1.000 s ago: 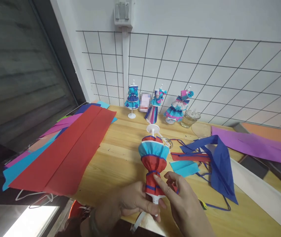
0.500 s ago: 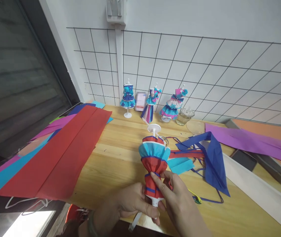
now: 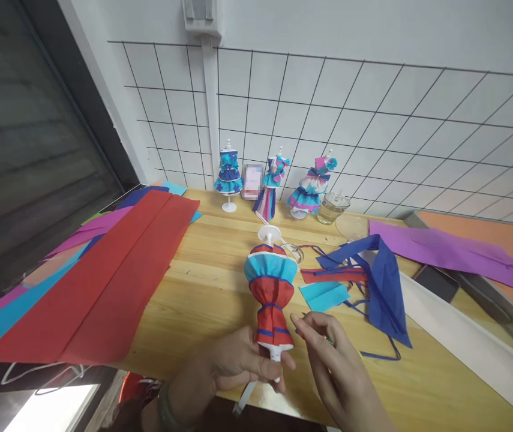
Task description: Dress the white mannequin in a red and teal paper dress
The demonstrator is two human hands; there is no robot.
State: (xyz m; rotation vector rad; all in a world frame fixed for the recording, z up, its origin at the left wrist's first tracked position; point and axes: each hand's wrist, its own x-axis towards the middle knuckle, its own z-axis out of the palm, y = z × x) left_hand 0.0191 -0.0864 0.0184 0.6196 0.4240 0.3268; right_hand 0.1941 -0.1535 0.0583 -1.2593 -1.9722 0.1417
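Grips dress form at the neck in closed left hand.
Best braced gently, ruffles uncrushed; right hand alongside, fingertips close together, contents unclear.

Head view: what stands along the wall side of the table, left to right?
Blue tiered dress on a mini stand → upright panel with blurred face → mini dress with striped skirt → pink, white and blue ruffled dress → glass of liquid
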